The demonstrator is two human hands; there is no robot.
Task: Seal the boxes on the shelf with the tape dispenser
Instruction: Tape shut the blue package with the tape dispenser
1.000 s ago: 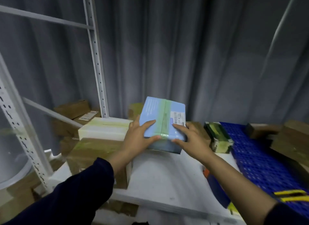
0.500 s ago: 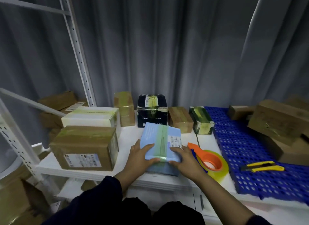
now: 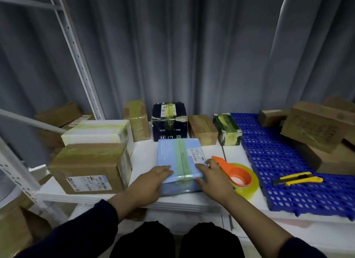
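1. Two hands hold the blue box (image 3: 172,154), which lies flat on the white shelf (image 3: 144,158) near its front edge.
2. Left hand (image 3: 151,182) grasps the near left corner of the blue box, with its fingers bent over the top edge.
3. Right hand (image 3: 211,178) grasps the near right corner of the blue box in the same way, fingers on the top beside a white label.
4. One strip of greenish tape (image 3: 181,161) runs along the middle of the blue box, from the far edge down over the near side.
5. Just right of the blue box lies the tape dispenser (image 3: 236,171), orange with a yellowish roll, close behind the right hand.
6. Further right of the blue box there is a blue mat with holes (image 3: 278,161), and on it a yellow knife (image 3: 297,178).
7. Left of the blue box stands a big brown box (image 3: 88,165).
8. Behind the blue box stands a black box (image 3: 169,121), upright, between smaller taped boxes.
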